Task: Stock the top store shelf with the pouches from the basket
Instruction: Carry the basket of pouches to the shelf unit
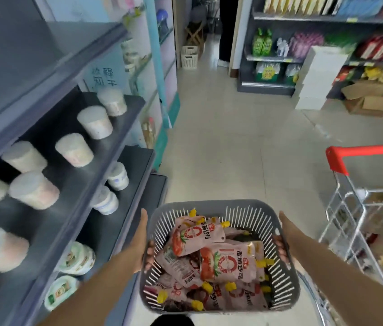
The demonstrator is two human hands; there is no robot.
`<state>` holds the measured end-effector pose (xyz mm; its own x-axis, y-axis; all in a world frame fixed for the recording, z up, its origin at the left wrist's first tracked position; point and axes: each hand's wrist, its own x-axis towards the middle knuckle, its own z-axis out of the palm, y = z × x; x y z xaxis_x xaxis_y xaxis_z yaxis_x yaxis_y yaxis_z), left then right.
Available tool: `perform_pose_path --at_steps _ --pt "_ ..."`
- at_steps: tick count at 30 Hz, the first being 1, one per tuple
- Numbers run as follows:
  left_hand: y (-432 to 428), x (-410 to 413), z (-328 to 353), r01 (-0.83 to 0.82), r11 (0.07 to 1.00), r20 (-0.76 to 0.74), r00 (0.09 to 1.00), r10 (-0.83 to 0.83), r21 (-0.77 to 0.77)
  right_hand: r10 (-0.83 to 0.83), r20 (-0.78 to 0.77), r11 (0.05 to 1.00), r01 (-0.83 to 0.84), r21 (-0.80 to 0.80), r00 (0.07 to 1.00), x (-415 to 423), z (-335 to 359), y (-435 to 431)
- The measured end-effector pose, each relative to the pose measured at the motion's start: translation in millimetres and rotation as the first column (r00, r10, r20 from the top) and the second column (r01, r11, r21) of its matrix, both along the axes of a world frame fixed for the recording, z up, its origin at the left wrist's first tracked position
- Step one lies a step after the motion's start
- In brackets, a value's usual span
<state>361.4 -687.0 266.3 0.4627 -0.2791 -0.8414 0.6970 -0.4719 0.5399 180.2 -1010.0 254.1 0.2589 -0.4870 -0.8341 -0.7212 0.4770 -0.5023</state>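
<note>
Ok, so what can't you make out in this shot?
Head view only.
1. Lower pouches: buried under the top ones in the basket, so no count.
2. Left hand and right hand: fingers partly behind the basket's slatted walls.
3. Labels on the tubs on the left shelves: blurred.
4. Shopping cart: cut off by the right edge.

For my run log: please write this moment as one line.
left hand, right hand: grip grey slotted plastic basket; pink yellow-capped pouches: inside basket
</note>
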Motion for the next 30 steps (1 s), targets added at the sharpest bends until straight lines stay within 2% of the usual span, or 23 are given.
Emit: perform_pose_path --at_steps 4,7,11,14,16,21,25,30 --pt "-58.8 69.9 5.1 0.045 0.999 -0.103 0.994 -0.047 -0.028 -0.055 -0.024 0.998 0.055 -0.02 0.998 61.9 0.4 -36.1" --pt "-105.3 118.5 17.4 0.042 0.998 -0.053 0.998 -0.044 -0.041 -0.123 -0.031 0.992 0.123 0.001 0.992 104.3 4.3 -65.8" --pt "-164.0 191.7 12.7 0.025 0.998 0.08 0.996 -0.029 0.049 -0.161 0.02 0.987 0.161 -0.013 0.987 156.4 -4.2 -121.0" --pt "-218.1 242.2 9.7 0.054 0.995 0.092 0.994 -0.062 0.084 -0.129 0.0 0.992 0.129 0.006 0.992 199.3 -2.2 -171.7" --pt "-249.1 269.1 5.1 0.05 0.997 0.081 0.995 -0.055 0.056 -0.115 0.018 0.993 0.115 0.01 0.993 226.0 -2.8 -208.4" --pt "-350.5 342.2 12.5 0.039 0.996 0.144 0.988 -0.051 0.085 -0.098 0.054 0.995 0.098 0.013 0.994 298.3 11.3 -312.6" --pt "-444.2 386.9 46.0 0.077 0.994 0.151 0.985 -0.089 0.082 -0.132 0.027 0.991 0.132 -0.006 0.991 344.3 33.1 -397.9" --pt "-557.0 450.5 56.4 0.14 0.988 0.174 0.973 -0.148 0.059 -0.216 0.052 0.976 0.218 -0.023 0.975 391.2 40.1 -499.6"
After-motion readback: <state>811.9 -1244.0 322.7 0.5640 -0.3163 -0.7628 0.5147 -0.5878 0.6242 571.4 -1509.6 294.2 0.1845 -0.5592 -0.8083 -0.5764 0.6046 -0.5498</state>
